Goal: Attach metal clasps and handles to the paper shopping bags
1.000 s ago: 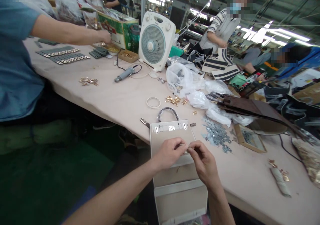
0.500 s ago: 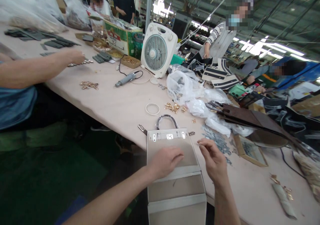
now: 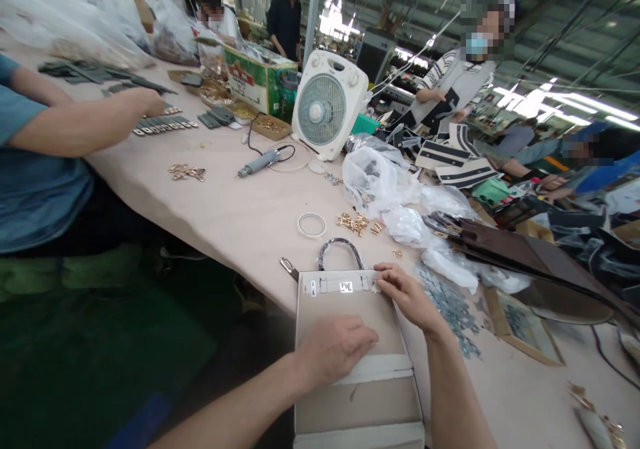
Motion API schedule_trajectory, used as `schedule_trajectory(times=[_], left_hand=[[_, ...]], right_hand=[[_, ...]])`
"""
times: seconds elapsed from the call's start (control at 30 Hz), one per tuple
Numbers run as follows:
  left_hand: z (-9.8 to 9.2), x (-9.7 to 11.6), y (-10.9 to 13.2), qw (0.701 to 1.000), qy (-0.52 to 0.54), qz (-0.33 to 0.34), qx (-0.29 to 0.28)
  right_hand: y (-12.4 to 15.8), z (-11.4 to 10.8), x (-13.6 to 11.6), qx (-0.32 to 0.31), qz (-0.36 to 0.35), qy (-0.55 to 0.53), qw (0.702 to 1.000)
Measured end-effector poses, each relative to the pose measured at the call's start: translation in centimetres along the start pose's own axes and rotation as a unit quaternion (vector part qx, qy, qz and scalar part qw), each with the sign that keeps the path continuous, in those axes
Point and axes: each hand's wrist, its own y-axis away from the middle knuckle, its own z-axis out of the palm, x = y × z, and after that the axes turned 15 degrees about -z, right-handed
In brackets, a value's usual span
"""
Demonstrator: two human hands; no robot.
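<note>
A co-worker's hand [image 3: 147,102] sits at the far left, just over rows of small dark strips with metal ends [image 3: 163,126] on the worktop [image 3: 225,196]. Nearer lies a small heap of gold clips [image 3: 187,172]. The near edge of the worktop runs from the left down to the right, and there is lots of bare room in the middle.

A pale bag panel [image 3: 350,322] lies across that edge, with its far end on the worktop and its near end sticking out past it. Just past the panel are a steel clasp [image 3: 289,268] and a dark curved handle [image 3: 340,251], with a white ring [image 3: 311,224] and gold buckles [image 3: 357,224] beyond them.

The left hand [image 3: 335,349] lies flat and open on the panel, holding nothing. The right hand [image 3: 407,296] is at the panel's far right corner, its fingers [image 3: 385,274] bent and touching the top strip. I can't tell if they pinch anything. To the right, grey metal bits [image 3: 447,312] lie close beside the panel.
</note>
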Motion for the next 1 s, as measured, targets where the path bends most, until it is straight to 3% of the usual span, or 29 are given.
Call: schedule_trajectory(times=[0.2, 0.33, 0.43, 0.6, 0.7, 0.8, 1.0], left_hand=[[0.2, -0.1, 0.0, 1.0, 0.019, -0.015, -0.002], [-0.1, -0.2, -0.1, 0.993, 0.109, -0.04, -0.002], [-0.5, -0.5, -0.4, 0.975, 0.207, -0.079, 0.008], [-0.8, -1.0, -0.8, 0.928, 0.337, -0.155, -0.009], [-0.9, -1.1, -0.9, 0.902, 0.395, -0.172, -0.024], [-1.0, -1.1, -0.8, 0.896, 0.411, -0.168, -0.025], [-1.3, -1.1, -0.8, 0.894, 0.408, -0.187, 0.004]], right_hand=[[-0.2, 0.6, 0.3, 0.007, 0.005, 0.002, 1.0], [-0.2, 1.0, 0.7, 0.013, -0.001, 0.005, 1.0], [-0.2, 1.0, 1.3, 0.007, 0.017, -0.018, 1.0], [-0.4, 1.0, 2.8, 0.037, 0.085, -0.144, 0.985], [-0.8, 1.1, 3.2, 0.039, 0.118, -0.168, 0.978], [-1.0, 1.3, 3.1, 0.055, 0.146, -0.159, 0.975], [0.2, 1.9, 3.0, 0.062, 0.074, -0.138, 0.986]])
